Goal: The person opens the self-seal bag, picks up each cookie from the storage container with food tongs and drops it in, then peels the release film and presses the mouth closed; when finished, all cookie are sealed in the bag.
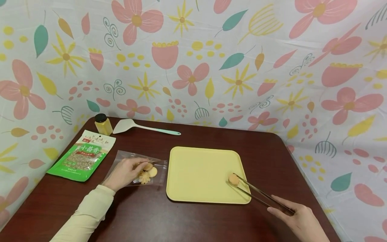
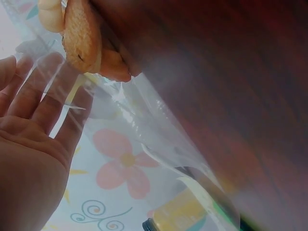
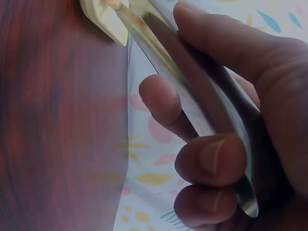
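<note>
My left hand [image 1: 128, 173] is over a clear plastic bag [image 1: 163, 171] of biscuits [image 1: 145, 177], one flower-shaped. In the left wrist view, the fingers of this left hand [image 2: 43, 110] look spread and fairly straight, with clear film across them and browned biscuits [image 2: 82, 41] near the tips. My right hand [image 1: 297, 216] grips metal tongs [image 1: 266, 196]. Between the tongs' tips is a small round biscuit [image 1: 233, 179], above the right part of a yellow tray [image 1: 199, 174]. Curled fingers and the thumb hold the tongs [image 3: 192, 91] in the right wrist view.
At the back left stands a black-lidded jar [image 1: 103, 125] of yellow contents, beside a white spatula [image 1: 136, 126]. A green packet [image 1: 81, 158] lies left of the plastic bag. Floral cloth [image 1: 193, 67] hangs behind the dark wooden table [image 1: 151, 215].
</note>
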The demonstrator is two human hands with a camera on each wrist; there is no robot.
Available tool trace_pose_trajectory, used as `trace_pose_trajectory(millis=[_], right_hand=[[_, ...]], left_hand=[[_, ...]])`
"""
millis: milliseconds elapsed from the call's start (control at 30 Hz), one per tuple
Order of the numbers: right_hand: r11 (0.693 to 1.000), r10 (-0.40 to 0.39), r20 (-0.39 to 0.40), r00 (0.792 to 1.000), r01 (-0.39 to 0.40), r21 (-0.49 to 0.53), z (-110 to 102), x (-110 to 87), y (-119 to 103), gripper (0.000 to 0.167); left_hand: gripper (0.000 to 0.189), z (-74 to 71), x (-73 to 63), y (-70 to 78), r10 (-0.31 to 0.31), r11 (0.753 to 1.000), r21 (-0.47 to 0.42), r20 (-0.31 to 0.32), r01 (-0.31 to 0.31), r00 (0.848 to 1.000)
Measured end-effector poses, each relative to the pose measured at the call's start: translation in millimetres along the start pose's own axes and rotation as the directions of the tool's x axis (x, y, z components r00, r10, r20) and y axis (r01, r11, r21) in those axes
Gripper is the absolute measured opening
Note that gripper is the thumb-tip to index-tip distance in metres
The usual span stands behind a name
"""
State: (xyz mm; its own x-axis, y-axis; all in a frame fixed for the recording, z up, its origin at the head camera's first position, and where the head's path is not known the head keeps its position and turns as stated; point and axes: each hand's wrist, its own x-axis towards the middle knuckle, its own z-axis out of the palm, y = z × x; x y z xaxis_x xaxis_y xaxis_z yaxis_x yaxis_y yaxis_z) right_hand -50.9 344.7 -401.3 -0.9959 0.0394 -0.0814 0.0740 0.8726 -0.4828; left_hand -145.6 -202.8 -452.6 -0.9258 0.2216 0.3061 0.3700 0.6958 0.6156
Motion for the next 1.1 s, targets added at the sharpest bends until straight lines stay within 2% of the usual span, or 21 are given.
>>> trace_pose_trajectory(millis=[467,1100], right_hand=[[0.999,-0.053,-0.032,0.998,0.053,0.012,6.1,1.9,5.3,0.056],[0.996,-0.091,-0.087,0.992,0.089,-0.027,10.1,3.7,7.3,0.053]], left_hand=[[0.021,0.3,-0.3,0.1,-0.01,1.0,-0.002,0.005,0.01,1.0],[0.019,-0.1,-0.6,-1.4,-0.003,1.0,-0.001,-0.005,0.003,1.0]])
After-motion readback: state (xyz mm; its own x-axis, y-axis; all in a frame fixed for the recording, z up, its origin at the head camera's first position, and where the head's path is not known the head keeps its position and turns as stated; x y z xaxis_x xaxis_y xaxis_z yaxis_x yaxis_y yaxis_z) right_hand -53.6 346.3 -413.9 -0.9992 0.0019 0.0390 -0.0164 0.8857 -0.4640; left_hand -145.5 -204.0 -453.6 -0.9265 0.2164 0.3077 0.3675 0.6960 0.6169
